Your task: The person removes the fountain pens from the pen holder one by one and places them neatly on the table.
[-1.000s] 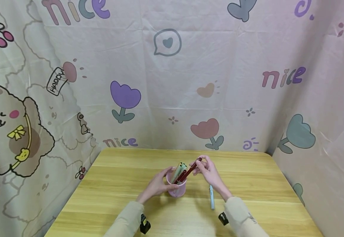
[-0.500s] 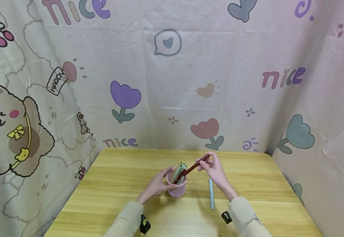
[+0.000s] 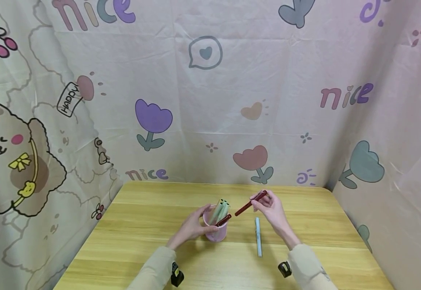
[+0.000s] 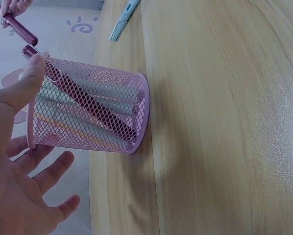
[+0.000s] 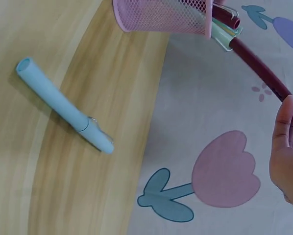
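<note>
A pink mesh pen cup point(image 3: 215, 231) stands mid-table with green pens point(image 3: 220, 207) and a dark red pen point(image 3: 224, 220) leaning inside. My left hand point(image 3: 190, 227) is beside the cup point(image 4: 92, 112); its thumb point(image 4: 24, 81) rests on the rim and the fingers spread loosely apart from the mesh. My right hand point(image 3: 260, 200) pinches a second dark red pen point(image 3: 248, 204) by its upper end, slanted in the air just right of the cup, its lower tip clear of the rim point(image 5: 261, 68). A light blue pen point(image 3: 258, 237) lies on the table below that hand.
The wooden table point(image 3: 141, 225) is walled at the back and on both sides by a patterned cloth point(image 3: 203, 100). The blue pen point(image 5: 63, 110) lies right of the cup point(image 5: 161, 17), its cap pointing toward the near edge.
My right hand has drawn the dark red pen up and to the right, out of the cup. The other red pen stays inside. The left hand and cup have not moved.
</note>
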`<state>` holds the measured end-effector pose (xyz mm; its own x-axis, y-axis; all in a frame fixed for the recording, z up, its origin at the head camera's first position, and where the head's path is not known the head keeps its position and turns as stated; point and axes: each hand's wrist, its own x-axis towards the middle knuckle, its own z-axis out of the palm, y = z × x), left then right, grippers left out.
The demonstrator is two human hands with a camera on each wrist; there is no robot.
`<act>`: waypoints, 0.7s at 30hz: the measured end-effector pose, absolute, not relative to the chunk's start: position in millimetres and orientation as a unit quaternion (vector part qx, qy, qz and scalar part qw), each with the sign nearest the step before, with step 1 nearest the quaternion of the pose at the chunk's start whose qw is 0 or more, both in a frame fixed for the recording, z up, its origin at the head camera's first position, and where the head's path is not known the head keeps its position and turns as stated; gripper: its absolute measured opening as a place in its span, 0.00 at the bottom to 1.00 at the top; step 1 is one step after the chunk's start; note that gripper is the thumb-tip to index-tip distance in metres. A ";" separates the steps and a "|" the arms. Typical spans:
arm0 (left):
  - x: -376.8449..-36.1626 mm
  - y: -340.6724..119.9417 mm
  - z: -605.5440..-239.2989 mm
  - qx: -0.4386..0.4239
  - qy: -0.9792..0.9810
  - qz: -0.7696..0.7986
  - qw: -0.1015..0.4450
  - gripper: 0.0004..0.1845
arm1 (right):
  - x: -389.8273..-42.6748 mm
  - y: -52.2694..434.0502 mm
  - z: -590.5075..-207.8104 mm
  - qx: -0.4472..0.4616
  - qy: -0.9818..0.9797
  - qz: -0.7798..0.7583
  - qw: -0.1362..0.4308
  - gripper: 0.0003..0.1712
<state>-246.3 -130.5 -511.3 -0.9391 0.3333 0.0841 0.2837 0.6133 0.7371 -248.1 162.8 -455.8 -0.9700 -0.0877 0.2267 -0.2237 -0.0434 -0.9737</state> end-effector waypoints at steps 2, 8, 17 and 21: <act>-246.2 -130.8 -510.8 0.173 0.897 0.405 0.033 0.52 | -247.4 166.2 -457.2 0.108 -0.689 0.715 0.049 0.16; -245.5 -130.8 -510.7 0.171 0.894 0.411 0.036 0.52 | -245.4 175.2 -461.5 0.098 -0.687 0.719 0.046 0.16; -244.4 -130.8 -511.6 0.172 0.894 0.411 0.033 0.52 | -243.3 190.2 -465.9 0.059 -0.715 0.697 0.015 0.15; -244.3 -131.0 -511.3 0.171 0.895 0.411 0.034 0.52 | -241.8 196.4 -467.6 0.044 -0.740 0.672 -0.006 0.15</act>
<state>-244.3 -131.0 -511.3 -0.9390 0.3346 0.0796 0.2784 0.6034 0.7473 -241.8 196.4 -467.6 -0.9960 -0.0733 0.0514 -0.0582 0.0941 -0.9939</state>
